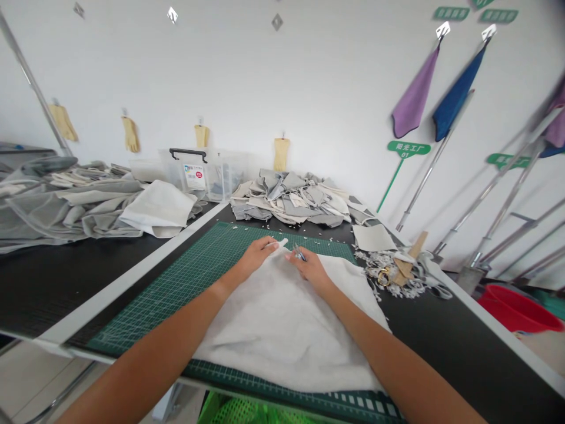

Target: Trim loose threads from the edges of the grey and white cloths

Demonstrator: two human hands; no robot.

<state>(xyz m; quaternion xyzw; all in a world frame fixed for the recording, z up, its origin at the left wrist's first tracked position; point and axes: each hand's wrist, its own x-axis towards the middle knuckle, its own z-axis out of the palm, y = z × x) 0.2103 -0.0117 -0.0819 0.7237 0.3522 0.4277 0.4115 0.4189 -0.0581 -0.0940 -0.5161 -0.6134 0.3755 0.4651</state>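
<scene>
A white cloth (291,330) is spread over the green cutting mat (168,282). My left hand (259,254) pinches its far edge, where a small tip of fabric sticks up. Close beside it, my right hand (312,268) is closed round a small metal cutting tool, seemingly thread snips (300,253), whose tips point toward the cloth's edge. The fingers hide most of the tool. Whether the blades touch the fabric I cannot tell.
A heap of grey and white fabric pieces (291,197) lies behind the mat. To the right are white scraps and gold-handled scissors (384,276). More cloths (88,206) are piled at left by a clear plastic box (194,171). A red bucket (521,309) stands beyond the table.
</scene>
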